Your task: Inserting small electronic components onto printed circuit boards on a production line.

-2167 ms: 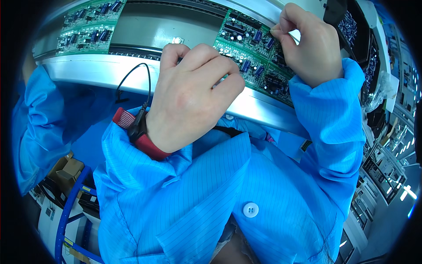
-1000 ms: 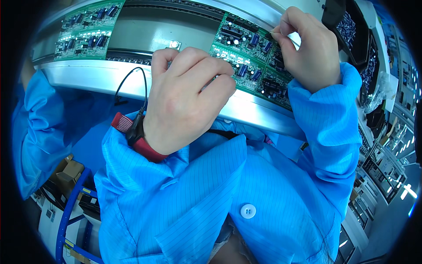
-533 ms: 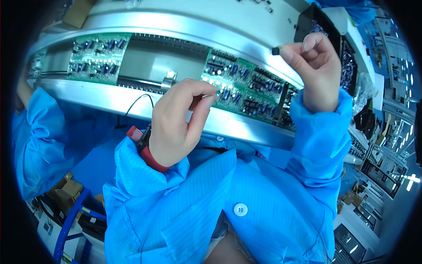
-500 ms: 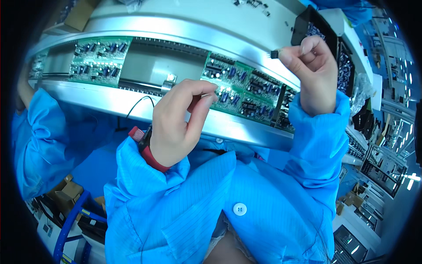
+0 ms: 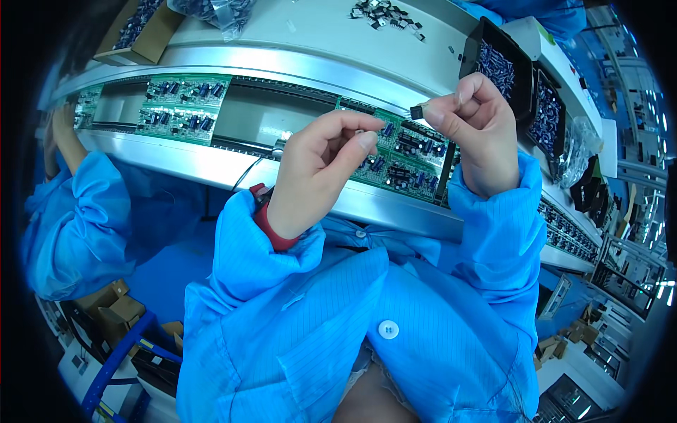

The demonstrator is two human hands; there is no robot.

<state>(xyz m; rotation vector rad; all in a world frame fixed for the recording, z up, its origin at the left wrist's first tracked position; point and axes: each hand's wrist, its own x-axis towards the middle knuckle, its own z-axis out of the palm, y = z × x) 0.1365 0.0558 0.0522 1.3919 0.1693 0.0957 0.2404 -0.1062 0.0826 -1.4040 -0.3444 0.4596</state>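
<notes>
Long metal conveyor (image 5: pixel 211 158) curves across; green circuit board (image 5: pixel 405 155) sits on it, below both hands. Left hand (image 5: pixel 317 173) hovers over the board, fingers (image 5: pixel 367 141) loosely curled, holding nothing. Right hand (image 5: pixel 476 137) above the board, fingers clamped on small black part (image 5: pixel 417 111).

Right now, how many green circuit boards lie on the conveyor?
2 clearly: a left board and a board behind both hands. Another partial one shows at far left; others may be hidden.
</notes>
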